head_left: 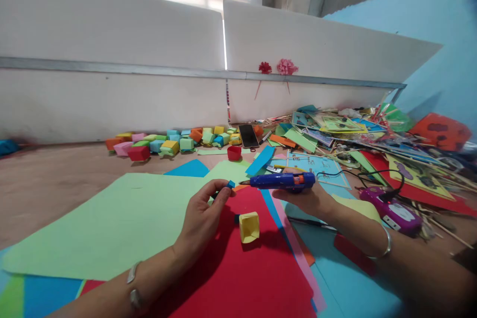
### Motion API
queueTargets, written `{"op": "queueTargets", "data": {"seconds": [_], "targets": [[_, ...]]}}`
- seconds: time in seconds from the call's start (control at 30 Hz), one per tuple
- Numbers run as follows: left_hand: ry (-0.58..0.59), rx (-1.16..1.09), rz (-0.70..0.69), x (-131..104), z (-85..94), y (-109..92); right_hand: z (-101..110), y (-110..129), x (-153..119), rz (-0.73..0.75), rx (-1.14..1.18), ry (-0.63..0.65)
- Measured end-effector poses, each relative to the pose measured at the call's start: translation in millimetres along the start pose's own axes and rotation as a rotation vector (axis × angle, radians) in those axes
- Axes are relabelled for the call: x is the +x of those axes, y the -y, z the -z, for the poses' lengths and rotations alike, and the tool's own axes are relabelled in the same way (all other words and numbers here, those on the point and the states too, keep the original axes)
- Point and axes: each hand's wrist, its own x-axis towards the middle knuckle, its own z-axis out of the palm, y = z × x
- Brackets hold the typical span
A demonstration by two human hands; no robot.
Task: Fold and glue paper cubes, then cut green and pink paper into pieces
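Note:
My right hand (303,201) is closed around a blue hot glue gun (281,181), whose nozzle points left. In my left hand (208,203), thumb and fingers pinch a small blue paper piece (231,185). The nozzle tip is close beside that piece; whether they touch I cannot tell. Below, a small yellow paper box (249,227) lies on the red paper sheet (246,268), its open side facing me, with a dark blue bit at its left edge. The glue gun's black cord (346,174) trails off to the right.
Several coloured paper boxes (170,147) line the board at the back, near a phone (248,136) and a red box (234,153). A light green sheet (122,223) spreads to the left. At right are a purple power strip (391,211) and piled paper crafts (335,124).

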Motion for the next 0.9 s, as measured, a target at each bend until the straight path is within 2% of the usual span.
{"op": "queueTargets", "data": {"seconds": [0.3, 0.9], "targets": [[0.021, 0.014, -0.022, -1.4, -1.1, 1.4, -1.3, -1.0, -1.7, 0.056, -0.065, 0.021], [0.036, 0.092, -0.066, -2.0, -0.9, 1.7, -2.0, -0.8, -4.7, 0.252, -0.381, -0.025]]}}
